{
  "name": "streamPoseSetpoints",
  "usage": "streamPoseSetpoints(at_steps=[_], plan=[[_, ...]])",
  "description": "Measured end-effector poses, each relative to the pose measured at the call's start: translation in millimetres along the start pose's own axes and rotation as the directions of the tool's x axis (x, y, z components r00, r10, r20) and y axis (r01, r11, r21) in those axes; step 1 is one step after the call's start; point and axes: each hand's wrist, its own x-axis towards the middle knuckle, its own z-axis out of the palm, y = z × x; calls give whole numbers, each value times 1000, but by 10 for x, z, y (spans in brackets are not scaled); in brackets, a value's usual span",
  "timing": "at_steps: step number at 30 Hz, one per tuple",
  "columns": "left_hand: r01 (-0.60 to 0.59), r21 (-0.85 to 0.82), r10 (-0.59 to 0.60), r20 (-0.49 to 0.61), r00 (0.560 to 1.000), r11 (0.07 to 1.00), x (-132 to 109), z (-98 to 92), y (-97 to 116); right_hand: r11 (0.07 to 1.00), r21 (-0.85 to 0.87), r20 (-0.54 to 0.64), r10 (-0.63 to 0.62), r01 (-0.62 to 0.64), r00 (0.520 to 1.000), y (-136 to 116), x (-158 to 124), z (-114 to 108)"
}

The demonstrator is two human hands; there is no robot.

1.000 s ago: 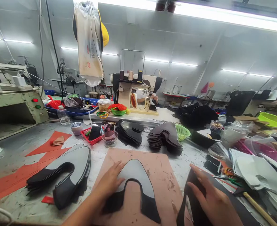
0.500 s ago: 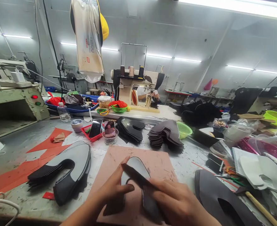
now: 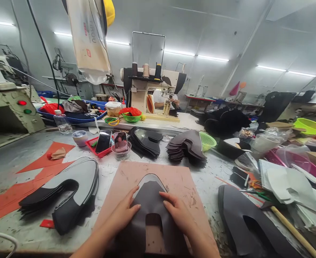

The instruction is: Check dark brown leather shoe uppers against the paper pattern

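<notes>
A dark grey U-shaped shoe upper piece [image 3: 150,195] lies over a light grey piece [image 3: 150,177] of similar curved outline, whose rounded tip shows beyond it. Both rest on a pink board [image 3: 125,172]. My left hand [image 3: 123,211] lies on the dark piece's left side, fingers stretched along the edge and thumb apart on top. On the opposite side, my right hand [image 3: 178,211] touches the piece with its fingers spread. The lower ends of the piece run out of view beneath my wrists.
A stack of grey-and-black uppers [image 3: 88,179] lies left; dark grey uppers [image 3: 235,208] lie right. Beyond the board are more stacked pieces [image 3: 186,141], a phone [image 3: 120,141] in a clear tub and a red basket [image 3: 89,143]. A sewing machine [image 3: 139,93] stands behind. A wooden handle [image 3: 295,229] lies right.
The dark piece, tilted up in my hands before, now lies flat over the light one. My right hand has moved from across the piece to its right side. The camera view has shifted slightly.
</notes>
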Motion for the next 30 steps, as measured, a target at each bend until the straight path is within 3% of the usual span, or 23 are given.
streamPoseSetpoints(at_steps=[4, 9, 15, 30], plan=[[-110, 291, 120, -16, 993, 950, 127, -35, -46, 984, -124, -11, -129, 126, 992, 88, 116, 45], [-181, 464, 205, -2, 979, 867, 365, -92, -32, 933, -270, -10, -251, 239, 968, 119, 320, 20], [-229, 505, 268, -5, 963, 832, 528, -107, -128, 894, -372, -14, -273, 249, 962, 146, 358, 27], [-177, 639, 175, 68, 982, 749, 522, -104, -18, 876, -425, 14, -246, 229, 969, 131, 344, 13]])
